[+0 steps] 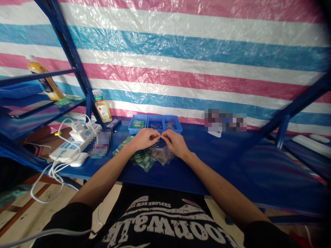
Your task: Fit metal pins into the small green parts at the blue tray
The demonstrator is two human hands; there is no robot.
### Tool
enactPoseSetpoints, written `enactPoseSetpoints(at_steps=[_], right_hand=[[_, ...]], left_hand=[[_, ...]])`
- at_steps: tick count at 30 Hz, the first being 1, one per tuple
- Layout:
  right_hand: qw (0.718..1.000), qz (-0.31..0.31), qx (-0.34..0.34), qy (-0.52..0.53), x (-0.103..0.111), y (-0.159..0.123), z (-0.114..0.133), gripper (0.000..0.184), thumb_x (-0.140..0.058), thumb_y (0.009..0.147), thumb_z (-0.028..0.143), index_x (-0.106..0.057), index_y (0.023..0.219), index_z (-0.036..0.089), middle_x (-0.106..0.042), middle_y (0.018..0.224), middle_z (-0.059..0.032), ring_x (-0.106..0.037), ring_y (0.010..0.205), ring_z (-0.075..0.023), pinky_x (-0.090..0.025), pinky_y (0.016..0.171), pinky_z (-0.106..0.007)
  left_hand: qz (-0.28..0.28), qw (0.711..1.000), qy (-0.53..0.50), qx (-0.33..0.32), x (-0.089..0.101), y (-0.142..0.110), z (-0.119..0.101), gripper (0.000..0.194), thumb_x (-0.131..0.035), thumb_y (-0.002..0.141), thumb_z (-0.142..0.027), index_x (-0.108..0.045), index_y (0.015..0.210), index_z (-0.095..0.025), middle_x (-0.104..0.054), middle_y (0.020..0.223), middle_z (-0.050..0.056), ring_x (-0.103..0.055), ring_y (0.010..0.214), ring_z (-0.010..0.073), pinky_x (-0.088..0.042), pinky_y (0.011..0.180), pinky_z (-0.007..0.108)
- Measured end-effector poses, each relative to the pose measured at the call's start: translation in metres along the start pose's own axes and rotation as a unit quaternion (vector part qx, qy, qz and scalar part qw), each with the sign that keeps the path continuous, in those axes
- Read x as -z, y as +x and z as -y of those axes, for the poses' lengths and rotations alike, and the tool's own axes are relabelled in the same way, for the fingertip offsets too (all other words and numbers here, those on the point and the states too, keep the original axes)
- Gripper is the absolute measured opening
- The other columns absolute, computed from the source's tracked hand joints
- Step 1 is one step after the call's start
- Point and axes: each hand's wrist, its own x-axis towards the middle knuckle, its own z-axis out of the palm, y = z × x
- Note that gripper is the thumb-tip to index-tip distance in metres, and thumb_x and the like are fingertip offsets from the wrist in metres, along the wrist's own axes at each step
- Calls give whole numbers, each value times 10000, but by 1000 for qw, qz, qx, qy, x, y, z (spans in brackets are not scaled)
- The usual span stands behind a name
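Observation:
My left hand (pixel 144 139) and my right hand (pixel 176 143) meet over the blue table, fingertips pinched close together. Whatever lies between the fingertips is too small to make out. Just behind them stand three joined blue bins (pixel 133 131). Green packets (pixel 139 124) are in the left bin, dark screw-like pieces (pixel 155 126) in the middle one and clear plastic bags (pixel 169 125) in the right one. Below my hands lie small green-and-clear packets (pixel 142 160), clear bags with brownish contents (pixel 163 155) and several loose thin metal pieces (pixel 153 146), partly hidden by my left hand.
A white power strip (pixel 64 148) with plugs and tangled cables sits at the left. Beyond it stand a bottle of yellowish liquid (pixel 103 109) and a dark blue box (pixel 113 125). Blue frame posts (pixel 297 103) rise at both sides; striped sheeting (pixel 181 51) hangs behind.

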Motion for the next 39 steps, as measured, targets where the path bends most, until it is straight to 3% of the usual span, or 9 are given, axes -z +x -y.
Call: enactPoseSetpoints(at_steps=[15, 21, 36, 39], right_hand=[[1000, 13, -13, -15, 0, 1, 2, 199, -465, 1073, 299, -635, 982, 249, -706, 965, -51, -657, 909, -218, -459, 829, -303], [1000, 29, 8, 2, -1, 0, -1, 122, -480, 1059, 275, -582, 1120, 246, -712, 1050, -57, -665, 954, -228, -456, 833, -309], [999, 25, -2, -28, 0, 1, -1, 200, -455, 1078, 288, -612, 964, 240, -701, 941, -47, -655, 882, -213, -450, 796, -291], [1000, 23, 7, -15, 0, 1, -1, 165, -469, 1074, 292, -615, 1017, 241, -714, 972, -46, -669, 903, -219, -453, 811, -298]], left_hand=[[6, 1000, 0, -10, 2, -1, -4, 184, -560, 953, -233, -718, 868, -193, -707, 815, 24, -625, 746, 155, -419, 715, 255], [6, 1000, 13, -1, 2, 0, -2, 189, -566, 947, -242, -716, 843, -193, -700, 789, 21, -616, 726, 154, -401, 696, 254], [11, 1000, 7, -13, 4, 0, -7, 203, -555, 955, -233, -710, 834, -186, -691, 782, 11, -604, 707, 138, -396, 677, 235], [9, 1000, 9, -12, 4, 0, -6, 194, -558, 952, -222, -702, 827, -185, -695, 789, 7, -611, 714, 134, -394, 682, 234]])
